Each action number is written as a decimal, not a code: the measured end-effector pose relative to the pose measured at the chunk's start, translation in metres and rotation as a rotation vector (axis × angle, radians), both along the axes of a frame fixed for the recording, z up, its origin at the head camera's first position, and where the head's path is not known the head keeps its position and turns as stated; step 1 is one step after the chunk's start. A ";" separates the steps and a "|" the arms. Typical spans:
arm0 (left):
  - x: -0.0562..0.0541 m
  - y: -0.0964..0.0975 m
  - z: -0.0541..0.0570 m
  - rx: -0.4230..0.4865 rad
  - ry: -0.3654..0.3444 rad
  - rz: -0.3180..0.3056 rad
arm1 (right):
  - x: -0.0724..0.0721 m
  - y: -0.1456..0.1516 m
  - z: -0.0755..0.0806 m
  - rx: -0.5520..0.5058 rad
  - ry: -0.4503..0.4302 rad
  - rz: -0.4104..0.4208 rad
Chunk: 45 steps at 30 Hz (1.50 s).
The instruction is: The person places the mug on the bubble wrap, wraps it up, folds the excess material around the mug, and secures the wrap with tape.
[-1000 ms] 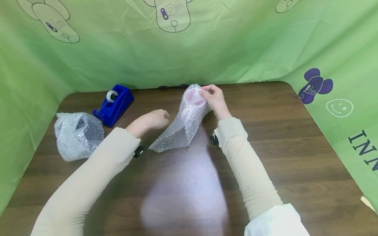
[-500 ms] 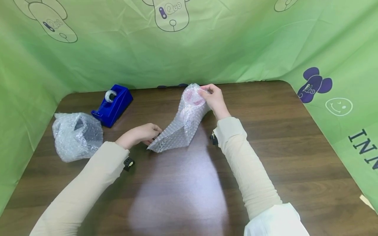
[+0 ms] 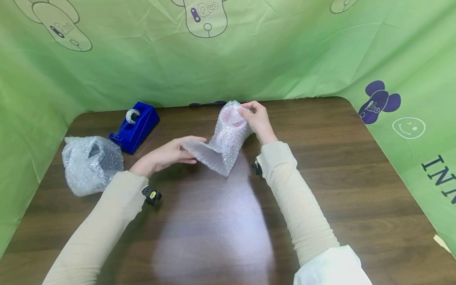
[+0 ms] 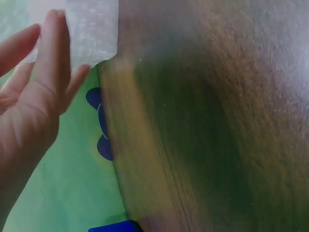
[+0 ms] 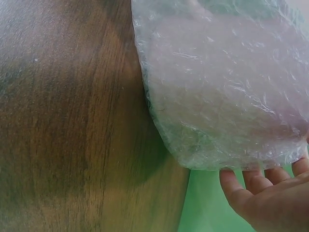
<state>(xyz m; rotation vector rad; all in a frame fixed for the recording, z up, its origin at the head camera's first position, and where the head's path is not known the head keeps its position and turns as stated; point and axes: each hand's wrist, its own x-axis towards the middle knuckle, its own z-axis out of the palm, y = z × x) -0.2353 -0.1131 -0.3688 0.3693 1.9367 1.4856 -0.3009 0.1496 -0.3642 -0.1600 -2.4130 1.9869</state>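
A pinkish round-rimmed object, likely a cup, lies rolled in bubble wrap (image 3: 233, 136) at the table's far middle. My right hand (image 3: 259, 122) grips it by the rim end. In the right wrist view, the fingers (image 5: 256, 183) meet the edge of the wrap. A loose flap (image 3: 208, 156) of the wrap stands raised towards the left. Behind that flap is my left hand (image 3: 171, 152), its extended fingers touching the sheet. The left wrist view shows those fingers (image 4: 53, 53) spread and fairly straight, against the flap. The wrapped object's inside is blurred by the plastic.
A blue tape dispenser (image 3: 140, 126) with a roll of clear tape (image 3: 132, 116) stands at the back left. In front of it sits another bubble-wrapped bundle (image 3: 92, 166). A green printed cloth (image 3: 285, 59) encloses the back and sides of the wooden table (image 3: 338, 178).
My left hand dropped left and down to the loose flap, then lifted it; the flap has swung up from near the table. The right hand keeps its grip in the same place.
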 end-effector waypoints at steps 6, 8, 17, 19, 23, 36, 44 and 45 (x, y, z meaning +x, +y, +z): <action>-0.003 0.012 0.001 -0.100 0.202 0.057 | 0.000 0.000 -0.001 0.001 -0.001 -0.003; -0.003 0.018 0.001 -0.160 0.279 0.094 | 0.000 0.000 0.000 -0.006 0.002 -0.003; -0.009 0.041 0.000 -0.184 0.466 0.247 | 0.000 -0.002 -0.002 0.108 0.023 0.003; -0.011 0.046 0.000 -0.182 0.507 0.282 | -0.001 -0.002 -0.002 0.140 0.032 0.006; -0.017 0.056 0.001 -0.165 0.562 0.368 | -0.001 -0.002 -0.004 0.167 0.047 0.002; -0.031 0.083 0.002 -0.192 0.666 0.428 | 0.000 -0.002 -0.005 0.312 0.103 -0.016; -0.036 0.092 0.003 -0.203 0.614 0.381 | 0.001 -0.002 -0.007 0.362 0.150 -0.056; -0.036 0.092 0.003 -0.210 0.609 0.377 | 0.001 -0.002 -0.006 0.369 0.153 -0.058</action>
